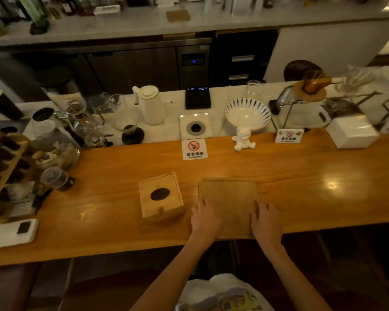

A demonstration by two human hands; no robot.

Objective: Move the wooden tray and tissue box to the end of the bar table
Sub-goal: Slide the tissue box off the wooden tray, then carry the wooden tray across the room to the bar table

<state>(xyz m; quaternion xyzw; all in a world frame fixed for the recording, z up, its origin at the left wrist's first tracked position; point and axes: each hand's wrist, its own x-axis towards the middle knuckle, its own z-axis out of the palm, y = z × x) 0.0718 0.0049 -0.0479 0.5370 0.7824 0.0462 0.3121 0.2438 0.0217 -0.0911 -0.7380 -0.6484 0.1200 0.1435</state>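
Observation:
A flat wooden tray [228, 196] lies on the wooden bar table [301, 176], its near edge at the table's front edge. My left hand [204, 217] rests on the tray's near left corner with fingers spread. My right hand [266, 221] rests on the near right corner, fingers also spread. Whether either hand grips the rim is unclear. A wooden tissue box [161, 197] with a dark oval opening stands just left of the tray, apart from both hands.
Along the table's back stand two no-smoking signs [194, 149], a white figurine [243, 140], a striped bowl [247, 113], a white box [352, 132] and coffee glassware [85, 122]. A white device [11, 233] and a rack [2, 167] sit at the left.

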